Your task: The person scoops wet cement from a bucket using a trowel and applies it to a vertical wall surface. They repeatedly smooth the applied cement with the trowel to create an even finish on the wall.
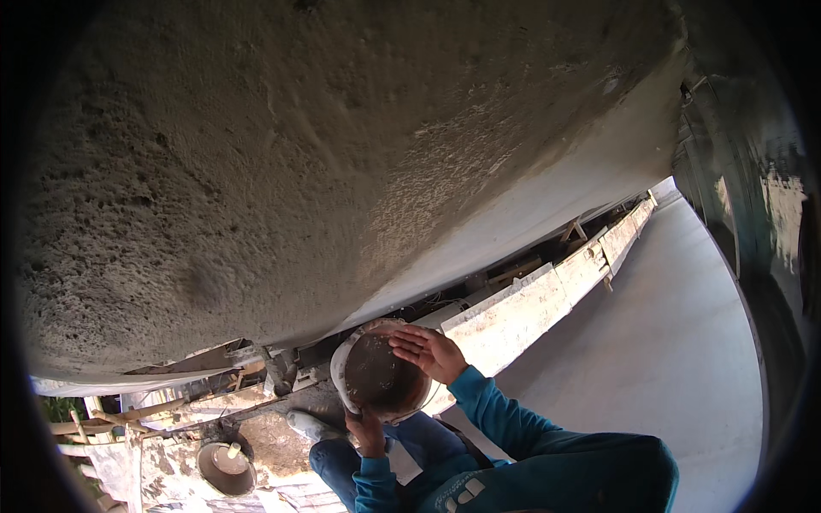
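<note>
A round bucket point(339, 369) with a pale, smeared rim is tilted toward me above my lap, and a dark grey wet mix point(376, 372) lies inside it. My left hand point(366, 432) is closed on the near lower edge of the bucket. Over the right side of its mouth is my right hand point(434, 352), fingers stretched out flat and nothing seen in them. Whether those fingertips touch the mix or the rim, I cannot tell. Above and ahead stretches a large wall surface point(282, 171) of grey plaster, rough at the left and smoother toward the right.
A second bucket point(226, 468) with a light-coloured object inside stands low on the left, on a stained platform. Long pale planks point(530, 306) run up to the right beside a smooth pale wall point(676, 325). Wooden poles point(128, 419) cross at the far left. My shoe point(312, 425) rests on the platform.
</note>
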Demonstrator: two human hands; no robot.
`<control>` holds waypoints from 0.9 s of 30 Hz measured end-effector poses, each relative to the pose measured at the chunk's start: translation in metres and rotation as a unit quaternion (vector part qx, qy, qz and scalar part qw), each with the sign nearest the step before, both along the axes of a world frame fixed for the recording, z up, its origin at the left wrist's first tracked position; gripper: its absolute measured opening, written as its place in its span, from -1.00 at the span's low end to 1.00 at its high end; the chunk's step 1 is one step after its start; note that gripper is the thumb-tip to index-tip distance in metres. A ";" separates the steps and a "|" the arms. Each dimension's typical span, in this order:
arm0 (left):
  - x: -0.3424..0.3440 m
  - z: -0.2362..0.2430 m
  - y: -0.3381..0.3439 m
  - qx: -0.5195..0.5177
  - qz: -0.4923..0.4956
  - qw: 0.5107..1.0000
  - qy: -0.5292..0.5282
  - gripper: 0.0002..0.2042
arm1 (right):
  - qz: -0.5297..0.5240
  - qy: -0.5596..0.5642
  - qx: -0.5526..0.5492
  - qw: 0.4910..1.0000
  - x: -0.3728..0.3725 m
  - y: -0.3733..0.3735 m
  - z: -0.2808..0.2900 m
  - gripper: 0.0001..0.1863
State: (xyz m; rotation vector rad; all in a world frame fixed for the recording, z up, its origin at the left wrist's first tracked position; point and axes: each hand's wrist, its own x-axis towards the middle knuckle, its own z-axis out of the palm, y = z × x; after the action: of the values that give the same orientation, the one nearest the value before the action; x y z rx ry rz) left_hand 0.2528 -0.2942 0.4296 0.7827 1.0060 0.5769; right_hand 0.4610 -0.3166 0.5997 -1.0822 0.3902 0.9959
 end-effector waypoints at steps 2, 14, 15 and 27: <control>-0.001 0.009 -0.001 0.046 -0.020 0.999 -0.003 -0.74 | 0.003 0.013 -0.119 0.993 -0.030 -0.009 -0.080 -0.60; 0.011 0.034 0.012 0.091 0.009 0.996 0.024 -0.76 | 0.033 0.044 0.359 0.932 0.021 0.064 0.065 -0.77; 0.008 0.031 0.017 0.107 0.009 0.993 0.043 -0.75 | 0.035 -0.046 0.436 0.898 0.037 0.069 0.130 -0.70; -0.004 0.038 0.012 0.078 -0.011 0.993 0.083 -0.68 | 0.007 0.048 -0.091 0.995 -0.046 0.007 -0.081 -0.55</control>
State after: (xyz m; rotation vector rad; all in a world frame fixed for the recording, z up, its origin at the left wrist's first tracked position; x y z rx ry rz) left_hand 0.2491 -0.2821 0.4675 0.9910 1.1126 0.5843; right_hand 0.4154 -0.3098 0.5188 -1.2061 0.5605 1.0420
